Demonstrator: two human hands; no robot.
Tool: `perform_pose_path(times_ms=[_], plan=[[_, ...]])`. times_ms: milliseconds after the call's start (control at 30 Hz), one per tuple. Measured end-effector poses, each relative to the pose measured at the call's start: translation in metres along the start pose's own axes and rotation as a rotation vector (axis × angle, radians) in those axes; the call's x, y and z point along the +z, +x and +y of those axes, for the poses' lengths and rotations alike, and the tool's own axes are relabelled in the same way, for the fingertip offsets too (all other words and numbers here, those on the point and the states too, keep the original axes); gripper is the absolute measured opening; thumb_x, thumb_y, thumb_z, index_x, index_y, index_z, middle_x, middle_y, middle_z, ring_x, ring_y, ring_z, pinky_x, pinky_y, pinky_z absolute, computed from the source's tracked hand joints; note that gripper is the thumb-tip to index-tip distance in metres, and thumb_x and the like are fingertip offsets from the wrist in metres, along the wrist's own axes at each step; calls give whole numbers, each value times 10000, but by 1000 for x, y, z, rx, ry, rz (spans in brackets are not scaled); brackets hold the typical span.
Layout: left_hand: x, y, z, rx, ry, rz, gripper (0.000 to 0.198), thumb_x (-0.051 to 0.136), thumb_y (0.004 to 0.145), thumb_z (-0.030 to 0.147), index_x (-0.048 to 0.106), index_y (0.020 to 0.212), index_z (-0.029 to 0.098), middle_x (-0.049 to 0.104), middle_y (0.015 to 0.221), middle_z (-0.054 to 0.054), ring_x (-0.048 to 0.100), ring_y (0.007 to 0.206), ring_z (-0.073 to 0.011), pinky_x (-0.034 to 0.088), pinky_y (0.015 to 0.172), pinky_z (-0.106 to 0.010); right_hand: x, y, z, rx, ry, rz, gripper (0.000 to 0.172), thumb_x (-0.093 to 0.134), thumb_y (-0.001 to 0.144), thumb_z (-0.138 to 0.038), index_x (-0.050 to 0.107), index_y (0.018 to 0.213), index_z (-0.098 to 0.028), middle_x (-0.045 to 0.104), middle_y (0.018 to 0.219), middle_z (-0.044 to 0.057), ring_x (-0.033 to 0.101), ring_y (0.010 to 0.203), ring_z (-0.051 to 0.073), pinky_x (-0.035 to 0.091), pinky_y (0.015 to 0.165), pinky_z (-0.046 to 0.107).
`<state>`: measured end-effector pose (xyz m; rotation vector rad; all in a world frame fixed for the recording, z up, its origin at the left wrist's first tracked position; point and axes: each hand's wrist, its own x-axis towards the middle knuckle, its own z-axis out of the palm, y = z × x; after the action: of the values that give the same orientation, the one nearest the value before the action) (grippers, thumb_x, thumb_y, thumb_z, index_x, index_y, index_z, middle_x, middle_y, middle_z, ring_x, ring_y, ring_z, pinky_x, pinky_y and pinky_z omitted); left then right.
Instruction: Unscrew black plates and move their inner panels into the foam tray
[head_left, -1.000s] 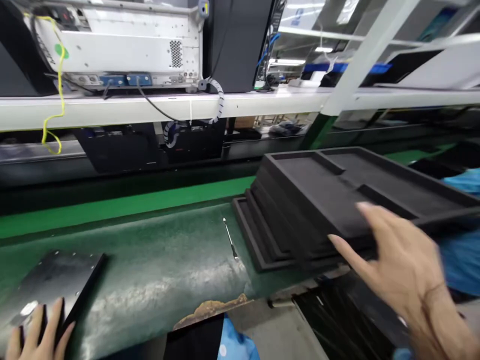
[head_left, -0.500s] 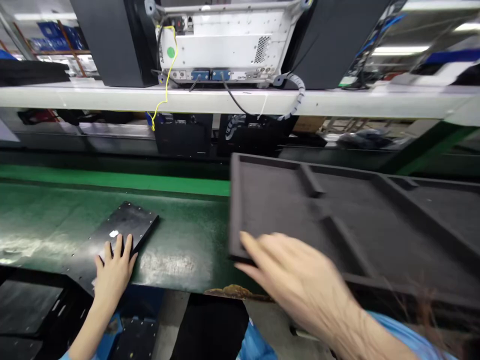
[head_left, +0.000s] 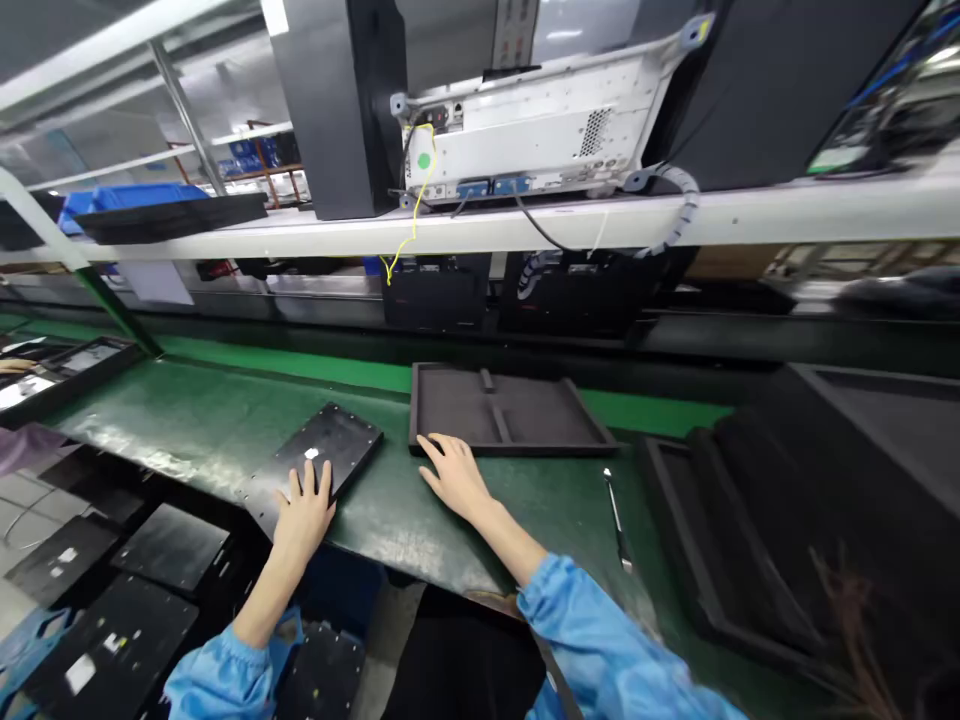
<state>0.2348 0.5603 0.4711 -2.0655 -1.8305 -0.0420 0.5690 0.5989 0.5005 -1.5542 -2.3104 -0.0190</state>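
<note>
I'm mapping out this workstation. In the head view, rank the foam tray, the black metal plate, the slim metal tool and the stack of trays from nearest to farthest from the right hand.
1. Foam tray: touching the right hand, just beyond its fingers.
2. Black metal plate: to the left, under the left hand.
3. Slim metal tool: to the right on the green mat; too close to call against the plate.
4. Stack of trays: far right.

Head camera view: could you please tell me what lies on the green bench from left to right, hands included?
Black metal plate with the left hand resting on it → right hand at the near edge of the single foam tray → slim metal tool → stack of foam trays.
</note>
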Motion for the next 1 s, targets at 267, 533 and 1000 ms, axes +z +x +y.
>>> perform_pose_path(times_ms=[267,533,1000], plan=[[-43,-18,-82,262,-118,21,585,407,1102,257,539,1667,178,587,1658,-131,652,1452,-358,608,1145,-515,-1,-53,114,228,-73,185,544,470,1090,-321,569,1610,-192,497,1713,169,449,1550,366,190,1338,659],[-136,-83,-34,501,-216,300,821,546,1065,177,214,1792,366,712,1522,0,758,1311,-230,664,1100,-380,6,-29,112,273,116,260,477,443,1136,-343,662,1527,-177,569,1632,195,599,1311,363,411,1158,579],[-102,-49,129,905,-282,448,493,550,1072,61,648,1545,158,619,1623,-59,586,1525,-293,603,1200,-416,-85,-230,102,700,-152,151,466,547,1106,-502,609,1406,-152,712,1204,179,685,1061,366,532,870,462]])
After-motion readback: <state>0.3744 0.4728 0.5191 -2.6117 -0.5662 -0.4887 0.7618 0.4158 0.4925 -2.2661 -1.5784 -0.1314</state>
